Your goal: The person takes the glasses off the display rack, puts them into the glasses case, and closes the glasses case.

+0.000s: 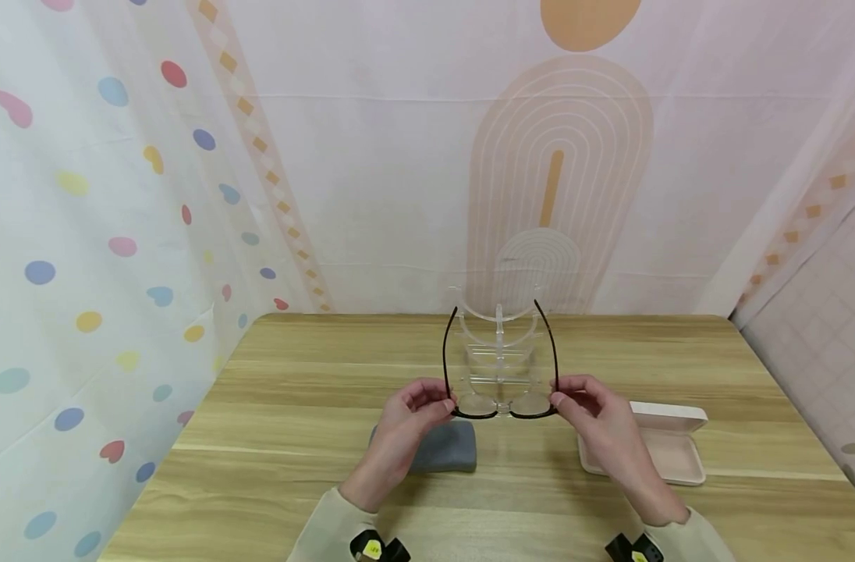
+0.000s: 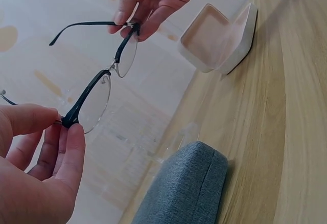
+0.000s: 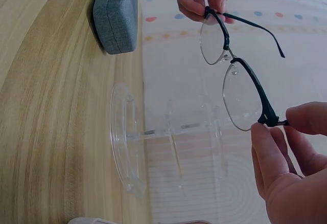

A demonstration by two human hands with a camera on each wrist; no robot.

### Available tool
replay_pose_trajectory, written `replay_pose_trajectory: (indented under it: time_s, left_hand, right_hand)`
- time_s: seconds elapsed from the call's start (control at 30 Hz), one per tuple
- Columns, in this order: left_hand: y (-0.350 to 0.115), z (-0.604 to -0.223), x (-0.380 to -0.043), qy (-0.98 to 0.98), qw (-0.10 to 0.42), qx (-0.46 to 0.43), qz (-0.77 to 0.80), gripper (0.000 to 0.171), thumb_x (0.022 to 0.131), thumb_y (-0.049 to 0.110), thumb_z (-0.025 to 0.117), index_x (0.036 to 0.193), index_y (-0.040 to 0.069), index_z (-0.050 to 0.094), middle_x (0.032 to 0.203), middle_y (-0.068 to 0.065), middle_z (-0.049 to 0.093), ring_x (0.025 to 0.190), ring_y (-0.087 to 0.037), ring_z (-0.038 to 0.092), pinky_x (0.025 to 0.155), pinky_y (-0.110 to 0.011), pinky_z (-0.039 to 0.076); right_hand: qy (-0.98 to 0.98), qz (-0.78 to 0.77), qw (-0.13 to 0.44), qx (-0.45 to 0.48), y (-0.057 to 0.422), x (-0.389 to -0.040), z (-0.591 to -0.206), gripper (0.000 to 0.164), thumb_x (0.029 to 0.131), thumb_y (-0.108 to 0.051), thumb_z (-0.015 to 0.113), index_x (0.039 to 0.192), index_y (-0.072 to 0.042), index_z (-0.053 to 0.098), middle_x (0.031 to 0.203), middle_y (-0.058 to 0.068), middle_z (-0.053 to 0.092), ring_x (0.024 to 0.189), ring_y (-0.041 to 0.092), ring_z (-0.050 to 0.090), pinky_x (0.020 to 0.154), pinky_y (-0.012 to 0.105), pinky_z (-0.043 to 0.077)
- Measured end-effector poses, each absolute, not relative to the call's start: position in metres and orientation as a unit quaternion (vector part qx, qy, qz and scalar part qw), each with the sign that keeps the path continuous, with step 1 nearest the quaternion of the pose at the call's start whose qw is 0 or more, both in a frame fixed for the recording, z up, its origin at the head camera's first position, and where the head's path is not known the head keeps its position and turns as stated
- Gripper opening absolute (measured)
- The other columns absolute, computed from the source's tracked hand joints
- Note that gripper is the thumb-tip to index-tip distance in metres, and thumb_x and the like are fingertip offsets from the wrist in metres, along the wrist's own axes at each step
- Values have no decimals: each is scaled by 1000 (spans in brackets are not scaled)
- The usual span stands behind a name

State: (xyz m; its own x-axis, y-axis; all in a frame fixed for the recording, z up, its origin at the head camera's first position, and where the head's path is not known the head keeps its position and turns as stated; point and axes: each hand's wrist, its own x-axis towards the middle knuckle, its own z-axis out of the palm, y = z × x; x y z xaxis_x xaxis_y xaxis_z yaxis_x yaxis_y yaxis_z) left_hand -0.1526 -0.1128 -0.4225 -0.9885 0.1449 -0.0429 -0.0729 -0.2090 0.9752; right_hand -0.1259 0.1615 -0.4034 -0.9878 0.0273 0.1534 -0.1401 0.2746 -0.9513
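1. The pair of eyeglasses with black browline upper rims, thin metal lower rims and clear lenses [image 1: 503,407] is up in the air between the two hands, above the tabletop of light, streaky wood grain [image 1: 294,375].
2. The person's left hand [image 1: 411,416] pinches one outer front corner of the glasses, near the hinge, with the thumb on one side and fingertips on the other.
3. The right hand [image 1: 599,417] pinches the opposite corner likewise, so the lenses and bridge span the space from one hand to the other.
4. Both slim black temples are unfolded and point away from the person, toward the back of the table; the lens side is nearer the person.
5. Beyond the hands stands a clear plastic display rack with several curved tiers [image 1: 500,343]. From the head view the glasses overlap it; how far apart they are, I can't tell.
6. A closed, blue-grey, fabric-covered glasses case [image 1: 445,447] lies on the wood below the left hand, partly hidden by it from above.
7. An open, off-white case with a pale pink lining [image 1: 669,453] sits beside the right hand, which covers part of it.
8. Cream sleeves [image 1: 332,531] reach to both wrists.
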Motion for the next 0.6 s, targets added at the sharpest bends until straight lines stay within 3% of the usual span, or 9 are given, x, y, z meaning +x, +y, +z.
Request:
replay_pose_trajectory:
  time_s: [0.23,0.6]
  left_hand:
    - [-113,-421,-152,641,52,40,765,20,89,-6,71,109,-7,66,100,-9,71,93,-18,68,88,-34,58]
    - [-110,-415,-149,645,19,53,762,16,90,-6,72,105,-5,67,103,-16,72,91,-17,70,85,-28,58]
  right_hand:
    - [-789,606,96,32,160,-123,-403,20,99,-11,70,113,4,70,112,15,72,97,5,67,85,17,55]
    - [-763,634,118,45,159,-121,-400,17,101,-4,67,112,8,68,112,20,68,89,9,71,77,27,61]
